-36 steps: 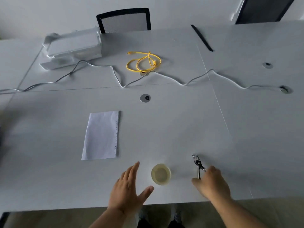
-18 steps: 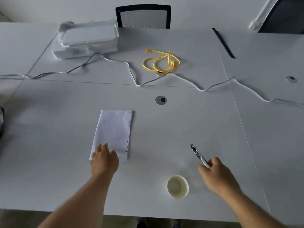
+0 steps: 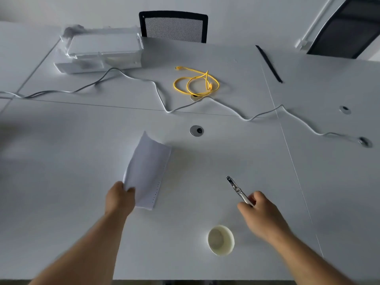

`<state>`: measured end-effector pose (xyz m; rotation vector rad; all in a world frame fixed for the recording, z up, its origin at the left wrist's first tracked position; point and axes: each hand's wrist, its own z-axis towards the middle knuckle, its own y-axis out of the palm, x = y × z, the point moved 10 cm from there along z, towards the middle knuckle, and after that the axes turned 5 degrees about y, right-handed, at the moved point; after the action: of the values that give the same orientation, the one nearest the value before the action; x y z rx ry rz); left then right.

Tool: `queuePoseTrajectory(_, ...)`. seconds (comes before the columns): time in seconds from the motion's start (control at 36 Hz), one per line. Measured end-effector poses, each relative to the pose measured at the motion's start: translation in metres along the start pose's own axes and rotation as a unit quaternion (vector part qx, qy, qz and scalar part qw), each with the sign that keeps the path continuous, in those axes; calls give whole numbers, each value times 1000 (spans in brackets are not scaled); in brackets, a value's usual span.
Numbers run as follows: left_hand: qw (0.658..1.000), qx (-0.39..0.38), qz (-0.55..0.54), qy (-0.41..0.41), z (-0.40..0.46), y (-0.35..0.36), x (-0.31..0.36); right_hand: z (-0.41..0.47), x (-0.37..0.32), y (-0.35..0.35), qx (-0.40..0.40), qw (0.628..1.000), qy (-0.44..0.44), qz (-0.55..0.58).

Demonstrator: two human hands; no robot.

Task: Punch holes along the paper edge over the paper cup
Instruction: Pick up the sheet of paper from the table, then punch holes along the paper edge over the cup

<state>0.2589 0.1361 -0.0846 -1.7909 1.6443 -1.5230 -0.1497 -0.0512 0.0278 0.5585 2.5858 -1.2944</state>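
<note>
A white sheet of paper (image 3: 147, 169) with a row of small holes along its right edge is lifted off the white table (image 3: 61, 161) and curls upward. My left hand (image 3: 119, 199) pinches its near left corner. A metal hole punch (image 3: 237, 190) points up and left from my right hand (image 3: 261, 212), which is closed around its handles. The pale paper cup (image 3: 221, 240) stands upright near the table's front edge, between my two forearms and below the punch.
A coiled yellow cable (image 3: 196, 83) and a long white cable (image 3: 226, 111) lie across the middle of the table. A white stack of trays (image 3: 100, 50) sits back left, a black strip (image 3: 269, 63) back right. Round grommets (image 3: 196, 131) dot the top. A chair (image 3: 173, 26) stands behind.
My left hand went from beside the cup to the paper, gripped its near corner and lifted it so it curls. My right hand has raised the punch off the table.
</note>
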Motion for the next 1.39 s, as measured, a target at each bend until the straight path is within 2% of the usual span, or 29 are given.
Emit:
queuePoseTrajectory(0.06, 995, 5, -96, 1, -15, -5, 11, -5, -7, -2, 3, 1000, -14, 12)
queuePoseTrajectory(0.11, 980, -25, -197, -1, -37, -6, 29, -10, -16, -3, -4, 999, -31, 40)
queuePoseTrajectory(0.25, 932, -80, -350, 44, -92, -16, 81, -30, -38, 7, -62, 972, -37, 225)
queuePoseTrajectory(0.33, 920, -115, -365, 81, -119, -18, 103, -45, -49, 17, -104, 938, -20, 330)
queuePoseTrajectory(0.39, 911, -141, -374, 107, -136, -17, 116, -56, -57, 22, -126, 924, -16, 361)
queuePoseTrajectory(0.53, 896, -180, -380, 141, -164, -16, 141, -67, -65, 22, -104, 924, -33, 366)
queuePoseTrajectory(0.61, 878, -175, -425, 134, -175, -20, 148, -69, -61, 18, -104, 910, -38, 399)
queuePoseTrajectory(0.67, 833, -192, -509, 99, -183, -18, 150, -69, -56, 15, -109, 896, -36, 429)
queuePoseTrajectory(0.75, 737, -241, -631, 27, -207, -1, 157, -68, -50, 13, -118, 875, -41, 467)
queuePoseTrajectory(0.78, 723, -253, -642, 12, -216, 7, 158, -69, -49, 12, -123, 866, -47, 483)
queuePoseTrajectory(0.81, 728, -262, -634, 3, -224, 16, 158, -69, -48, 12, -128, 857, -53, 497)
queuePoseTrajectory(0.83, 748, -263, -609, 4, -231, 25, 156, -70, -47, 12, -132, 852, -59, 503)
queuePoseTrajectory(0.89, 812, -231, -535, 24, -237, 36, 150, -69, -41, 13, -133, 854, -69, 498)
queuePoseTrajectory(0.94, 855, -194, -478, 49, -234, 37, 147, -69, -34, 12, -128, 865, -78, 478)
queuePoseTrajectory(1.08, 912, -161, -353, 134, -229, 47, 152, -54, -18, 4, -107, 891, -127, 422)
queuePoseTrajectory(1.14, 920, -134, -330, 160, -226, 46, 151, -49, -17, -2, -114, 898, -149, 398)
queuePoseTrajectory(1.25, 910, -108, -353, 192, -207, 57, 147, -27, -10, -3, -135, 912, -195, 336)
queuePoseTrajectory(1.39, 869, -116, -418, 239, -187, 80, 143, 2, 5, 4, -140, 920, -252, 266)
